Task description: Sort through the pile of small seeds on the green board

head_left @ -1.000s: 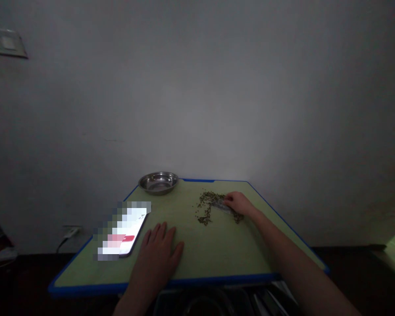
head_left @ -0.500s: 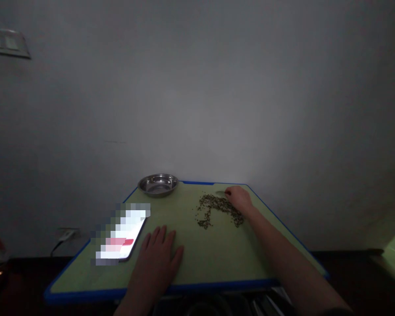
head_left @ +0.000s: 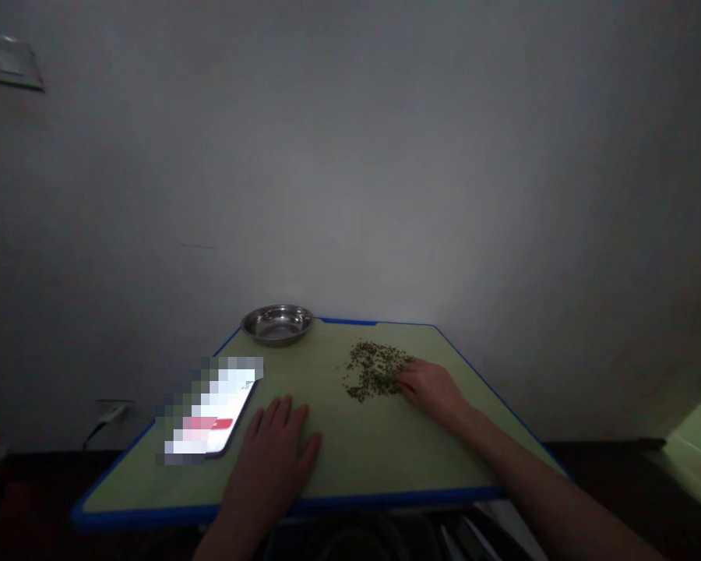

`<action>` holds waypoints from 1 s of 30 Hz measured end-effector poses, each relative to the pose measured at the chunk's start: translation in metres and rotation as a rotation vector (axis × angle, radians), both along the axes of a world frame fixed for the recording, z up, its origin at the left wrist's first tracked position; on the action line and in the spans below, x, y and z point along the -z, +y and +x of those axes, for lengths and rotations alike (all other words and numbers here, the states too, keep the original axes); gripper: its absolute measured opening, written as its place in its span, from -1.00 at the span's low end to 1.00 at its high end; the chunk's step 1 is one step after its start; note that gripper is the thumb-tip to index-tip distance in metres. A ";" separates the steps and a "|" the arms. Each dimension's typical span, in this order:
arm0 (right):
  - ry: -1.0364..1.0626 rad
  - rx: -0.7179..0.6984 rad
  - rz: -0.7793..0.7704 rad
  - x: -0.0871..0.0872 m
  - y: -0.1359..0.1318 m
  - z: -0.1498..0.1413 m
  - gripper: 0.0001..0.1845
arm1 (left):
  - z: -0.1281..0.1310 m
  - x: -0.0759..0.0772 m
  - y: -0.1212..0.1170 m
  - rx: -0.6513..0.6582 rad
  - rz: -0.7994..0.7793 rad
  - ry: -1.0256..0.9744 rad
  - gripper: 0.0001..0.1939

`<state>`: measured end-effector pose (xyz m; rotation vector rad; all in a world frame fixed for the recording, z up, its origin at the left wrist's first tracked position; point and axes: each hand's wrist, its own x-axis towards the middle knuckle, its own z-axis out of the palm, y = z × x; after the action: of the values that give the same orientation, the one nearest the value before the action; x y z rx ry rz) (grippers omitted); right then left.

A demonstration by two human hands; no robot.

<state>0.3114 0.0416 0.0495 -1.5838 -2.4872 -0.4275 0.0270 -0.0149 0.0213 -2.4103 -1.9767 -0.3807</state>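
Many small dark grains [head_left: 369, 368], like beans or seeds, lie in a loose patch on the light green tabletop [head_left: 362, 460]. At the right edge of the patch is my right hand [head_left: 433, 388], its fingers pinched together low over the grains. Whatever thin thing it holds is mostly hidden by the fingers and the grains. My left hand [head_left: 277, 440] rests flat on the table with the fingers a little apart, holding nothing. Just left of it lies a phone [head_left: 225, 413] with a lit, partly blurred screen.
A shallow steel bowl [head_left: 277, 326] stands at the far left corner of the table, close to the grey wall [head_left: 350, 171]. A blue rim [head_left: 152, 516] runs round the tabletop. A plugged-in cable [head_left: 110, 414] hangs at the wall on the left.
My right hand has moved from the far side of the grains toward me. The grains on the right have shifted left into a more compact patch. My left hand stays put.
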 end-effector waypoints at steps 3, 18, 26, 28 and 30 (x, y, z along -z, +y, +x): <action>0.077 -0.002 0.020 -0.005 -0.007 0.011 -0.76 | 0.000 -0.001 0.000 -0.007 -0.011 0.023 -0.44; 0.496 0.081 -0.040 -0.005 -0.019 0.045 -0.72 | -0.001 0.000 0.001 0.010 -0.001 0.042 -0.45; 0.699 0.143 -0.308 0.018 -0.018 0.066 -0.67 | 0.000 0.001 0.001 0.000 0.008 0.012 -0.46; 0.691 0.164 -0.317 0.021 -0.016 0.060 -0.67 | 0.001 0.000 0.001 0.003 0.001 0.006 -0.46; 0.680 0.169 -0.323 0.024 -0.014 0.050 -0.68 | 0.001 -0.001 0.000 0.001 -0.003 0.002 -0.47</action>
<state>0.3616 0.0276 0.0259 -1.6819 -1.9620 0.4547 0.0282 -0.0148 0.0227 -2.4130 -1.9766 -0.3759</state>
